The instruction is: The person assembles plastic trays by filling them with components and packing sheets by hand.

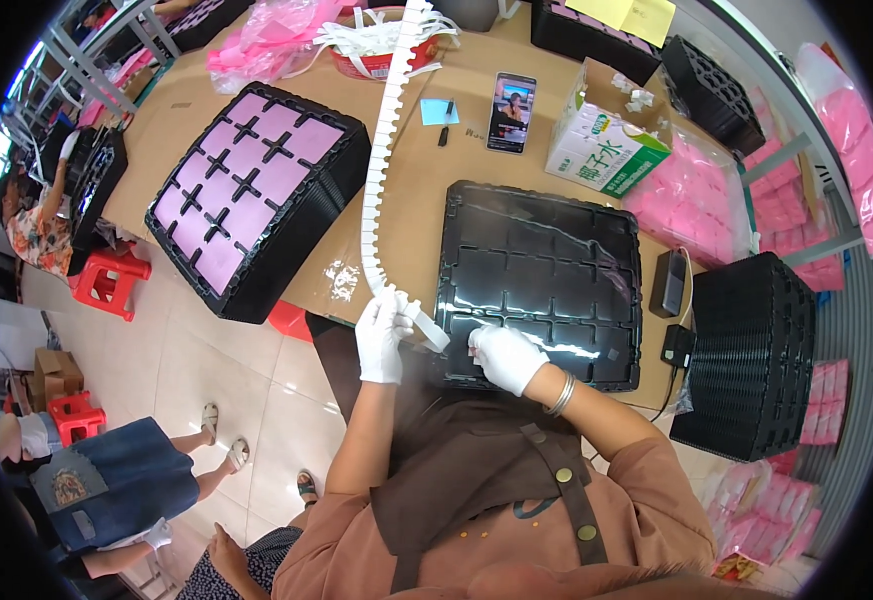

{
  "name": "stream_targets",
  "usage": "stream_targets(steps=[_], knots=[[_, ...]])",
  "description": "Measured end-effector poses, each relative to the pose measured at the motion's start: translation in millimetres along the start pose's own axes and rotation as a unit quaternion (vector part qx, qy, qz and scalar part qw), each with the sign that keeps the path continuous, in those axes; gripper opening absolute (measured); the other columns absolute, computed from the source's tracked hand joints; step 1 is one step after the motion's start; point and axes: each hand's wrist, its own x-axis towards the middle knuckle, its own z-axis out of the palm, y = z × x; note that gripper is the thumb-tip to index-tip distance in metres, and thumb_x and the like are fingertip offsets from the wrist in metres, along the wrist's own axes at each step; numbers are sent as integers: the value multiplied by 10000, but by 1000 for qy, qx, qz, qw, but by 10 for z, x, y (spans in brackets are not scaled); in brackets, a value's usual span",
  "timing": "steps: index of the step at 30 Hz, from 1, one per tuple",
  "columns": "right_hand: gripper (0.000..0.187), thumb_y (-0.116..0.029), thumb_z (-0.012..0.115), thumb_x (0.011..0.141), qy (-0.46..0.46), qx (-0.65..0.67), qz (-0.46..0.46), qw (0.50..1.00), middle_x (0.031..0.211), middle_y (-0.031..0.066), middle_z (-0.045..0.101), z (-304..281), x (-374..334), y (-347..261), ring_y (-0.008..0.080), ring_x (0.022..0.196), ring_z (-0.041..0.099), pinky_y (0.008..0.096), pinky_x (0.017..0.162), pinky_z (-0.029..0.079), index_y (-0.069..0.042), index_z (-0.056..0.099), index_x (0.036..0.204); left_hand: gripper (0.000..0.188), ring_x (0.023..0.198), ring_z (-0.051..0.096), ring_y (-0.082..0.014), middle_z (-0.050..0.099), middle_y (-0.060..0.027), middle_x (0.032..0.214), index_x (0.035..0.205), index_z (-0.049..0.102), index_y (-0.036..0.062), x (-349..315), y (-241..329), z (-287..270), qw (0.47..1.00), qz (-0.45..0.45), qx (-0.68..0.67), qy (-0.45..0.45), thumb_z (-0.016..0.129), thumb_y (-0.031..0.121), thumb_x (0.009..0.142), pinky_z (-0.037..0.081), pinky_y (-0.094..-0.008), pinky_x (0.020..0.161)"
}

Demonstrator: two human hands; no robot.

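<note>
Cardboard-topped desk, crowded.
Stacked black trays at left, lilac pieces on top; glossy black tray centre; carton with white bits; red basin, white-strip-filled. Left hand pinches notched white strip beside glossy tray; right hand curled over its near edge, grip unclear.

Bright light; white glare on glossy black tray; fisheye bends edges, corners black.
</note>
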Motion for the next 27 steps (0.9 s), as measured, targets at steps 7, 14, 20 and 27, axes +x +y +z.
stream_targets(steps=[7, 14, 20, 27], knots=[[49, -58, 555, 739, 31, 28, -6, 999, 712, 160, 596, -89, -10, 127, 311, 697, 614, 390, 624, 495, -22, 588, 747, 224, 552, 453, -23, 565, 16, 689, 910, 628, 17, 78, 188, -70, 983, 68, 171, -22, 564, 231, 903, 342, -167, 484], [86, 17, 503, 797, 542, 97, -37, 834, 673, 61, 576, -1754, 481, 657, 130, 572, 546, 262, 548, 448, -24, 564, 752, 257, 603, 529, -54, 613, -21, 778, 980, 626, -14, 364, 180, -490, 958, 113, 260, 32, 584, 224, 890, 387, -177, 496], [271, -34, 602, 755, 353, 85, 83, 928, 1010, 148, 649, -3203, 877, 2177, 235, 939, 624, 295, 811, 477, -23, 652, 1022, 345, 913, 574, -154, 597, -106, 1032, 1158, 521, -39, 653, -3, -633, 899, 240, 357, 79, 577, 169, 888, 471, -275, 797], [196, -172, 515, 801, 618, -157, 233, 734, 905, 179, 637, -3097, 28, 2855, 335, 860, 614, 388, 762, 486, -58, 669, 840, 328, 1065, 521, -229, 536, -151, 1147, 1163, 514, -34, 416, 283, -610, 875, 234, 400, 136, 547, 121, 875, 414, -324, 908]])
